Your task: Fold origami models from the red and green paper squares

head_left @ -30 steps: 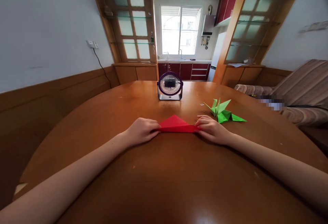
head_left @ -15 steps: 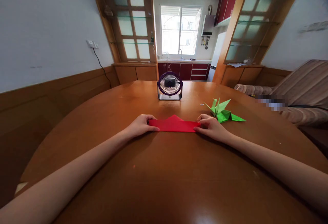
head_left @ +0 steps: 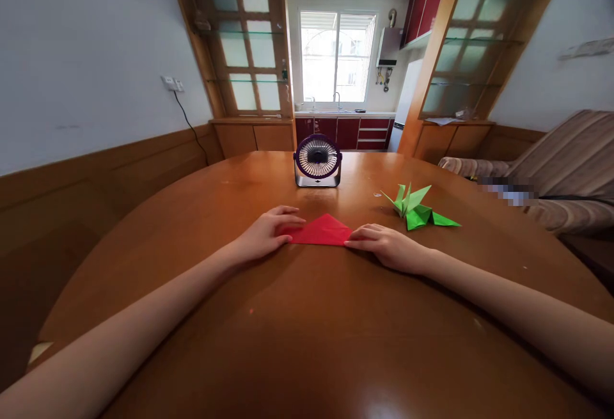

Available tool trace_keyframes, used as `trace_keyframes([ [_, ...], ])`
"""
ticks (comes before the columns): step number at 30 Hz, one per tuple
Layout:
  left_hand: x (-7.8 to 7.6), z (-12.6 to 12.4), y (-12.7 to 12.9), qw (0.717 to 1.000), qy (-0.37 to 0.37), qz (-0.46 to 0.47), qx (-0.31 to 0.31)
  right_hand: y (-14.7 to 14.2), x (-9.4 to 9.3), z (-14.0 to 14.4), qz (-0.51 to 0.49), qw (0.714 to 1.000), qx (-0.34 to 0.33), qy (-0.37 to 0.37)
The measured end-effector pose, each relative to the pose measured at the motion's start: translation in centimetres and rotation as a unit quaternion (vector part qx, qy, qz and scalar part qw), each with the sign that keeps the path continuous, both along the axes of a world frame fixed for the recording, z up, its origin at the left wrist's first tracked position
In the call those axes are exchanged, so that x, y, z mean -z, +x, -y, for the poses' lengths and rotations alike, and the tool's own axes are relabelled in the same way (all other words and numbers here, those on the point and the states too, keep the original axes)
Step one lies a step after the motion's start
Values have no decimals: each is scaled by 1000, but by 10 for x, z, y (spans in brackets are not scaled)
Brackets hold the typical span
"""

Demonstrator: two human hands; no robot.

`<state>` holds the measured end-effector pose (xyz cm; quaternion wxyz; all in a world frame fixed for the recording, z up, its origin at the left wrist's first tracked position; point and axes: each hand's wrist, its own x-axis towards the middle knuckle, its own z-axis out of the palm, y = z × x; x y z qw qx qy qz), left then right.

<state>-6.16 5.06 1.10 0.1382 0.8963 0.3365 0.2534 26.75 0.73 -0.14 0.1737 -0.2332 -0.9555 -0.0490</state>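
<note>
Nearest me, the bare wooden table top (head_left: 307, 329) runs up to the red paper (head_left: 322, 230), which lies on it between my two hands. My left hand (head_left: 268, 232) is partly open at the paper's left end, fingers and thumb parted; how firmly it grips I cannot tell. My right hand (head_left: 386, 246) is drawn nearly closed, thumb and fingers gathered on the right corner. Half a second ago the paper showed a wide, straight band with only a small peak behind; now that band is out of sight, a low triangle shows, and my right hand sits further in. I take this as one stage in working a fold. The long axis runs left to right, along the straight near edge; the apex points away from me, roughly towards the fan. Beyond my right hand rests a green folded-paper figure (head_left: 418, 215); farther back stands the fan (head_left: 318, 158), upright, then the window (head_left: 316, 54).
</note>
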Motion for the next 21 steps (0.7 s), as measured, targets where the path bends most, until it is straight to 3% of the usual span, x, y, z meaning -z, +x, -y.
trace_keyframes([
  [3, 1, 19, 16, 990, 78, -88, 74, -1, -2, -1, 26, 1000, -15, 8],
  [5, 5, 30, 28, 981, 76, -134, 120, -1, -3, -1, 32, 999, -15, 15],
  [11, 9, 48, 46, 981, 25, -172, 84, -4, -6, 0, 73, 997, -10, 37],
  [21, 2, 41, 41, 978, 101, -180, 28, -2, -5, -1, 90, 993, -15, 81],
])
